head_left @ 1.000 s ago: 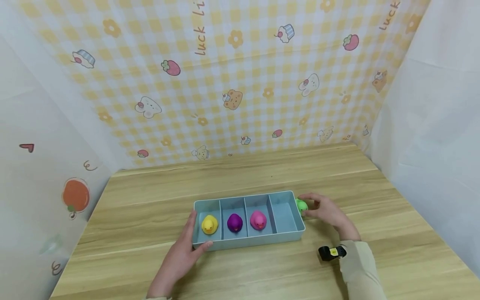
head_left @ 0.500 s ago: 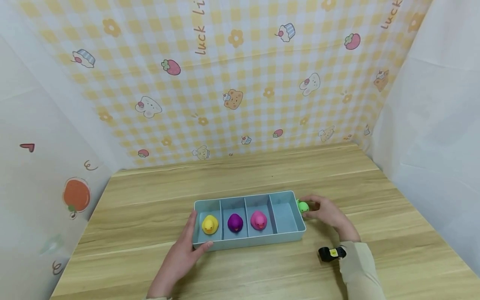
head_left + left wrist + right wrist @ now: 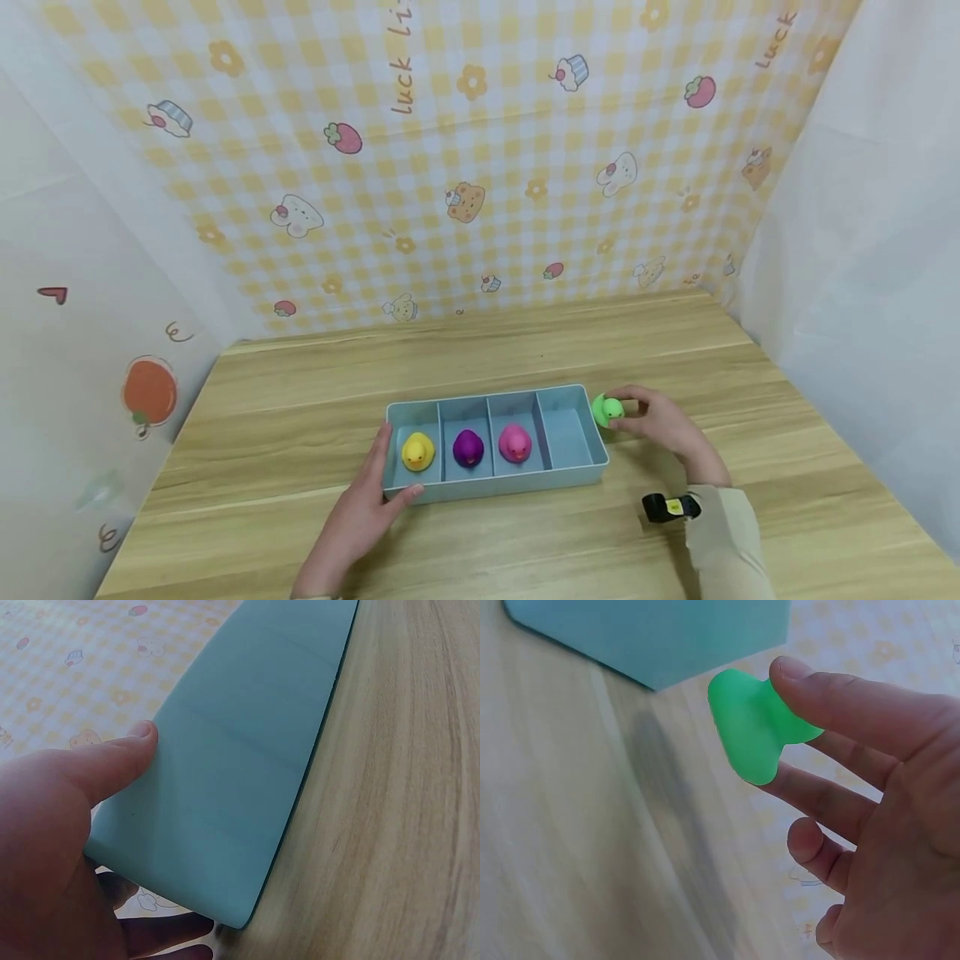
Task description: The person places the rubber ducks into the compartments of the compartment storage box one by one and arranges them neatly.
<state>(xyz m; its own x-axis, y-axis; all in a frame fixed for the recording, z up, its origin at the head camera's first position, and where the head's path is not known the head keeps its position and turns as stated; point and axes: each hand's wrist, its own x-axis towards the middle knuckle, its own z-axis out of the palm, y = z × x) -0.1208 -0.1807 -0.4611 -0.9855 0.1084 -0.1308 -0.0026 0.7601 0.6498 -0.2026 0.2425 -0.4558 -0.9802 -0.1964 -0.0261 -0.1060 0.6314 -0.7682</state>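
Note:
A pale blue box [image 3: 517,483] with several compartments lies on the table. My left hand [image 3: 362,510] holds its left end; the thumb lies along the front wall [image 3: 217,772] and the fingers reach along the end wall. From left to right, the compartments hold a yellow rubber duck [image 3: 417,452], a purple one [image 3: 468,448] and a pink one [image 3: 515,444]. The rightmost compartment is bare. Just outside the box's right end, my right hand [image 3: 658,423] pinches a green rubber duck [image 3: 746,727] between thumb and fingers. In the right wrist view it appears raised off the table.
The wooden table [image 3: 525,550] runs back to a yellow checked backdrop [image 3: 465,150]. White sheets stand to the left and right. A black wrist camera [image 3: 663,507] hangs by the right sleeve [image 3: 723,533].
My right hand has drawn the green duck slightly right, away from the box's end wall, and more of the duck shows. My left hand and the box have stayed put.

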